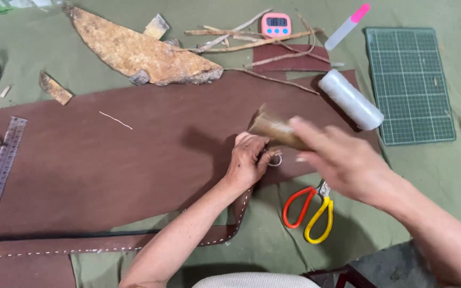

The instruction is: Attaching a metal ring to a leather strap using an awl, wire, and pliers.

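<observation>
Biggest thing is the brown leather sheet (108,165), 1 of it, spread flat over the green cloth on the worktop (273,240), w/ 1 stitched leather strap (81,246) running along its near edge. Next down, 1 rough bark slab (140,50) at the far side, 1 green cutting mat (409,85) far right, 1 steel ruler (4,162) at left. Then 1 clear roll (350,100) lying between sheet and mat, 1 pair of scissors (308,210) w/ one red and one yellow handle just right of the strap's end. My right hand (342,162) is clenched round a brown horn-shaped mallet (276,130); it's motion-blurred, long axis running up-left from my fist, head over my left hand (249,160). Left hand's grip is pinched down on sth small at the sheet's near edge, prob a punch, mostly hidden; a little white thread loop (276,160) shows right beside the fingers. So the mallet head sits just above and right of the left hand, nearly touching, and the right hand is the nearer one to it. Smaller bits: several thin sticks (252,40), count unclear, 1 pink timer (276,24), 1 pink-capped bottle (348,25), 2 loose bark chips.
</observation>
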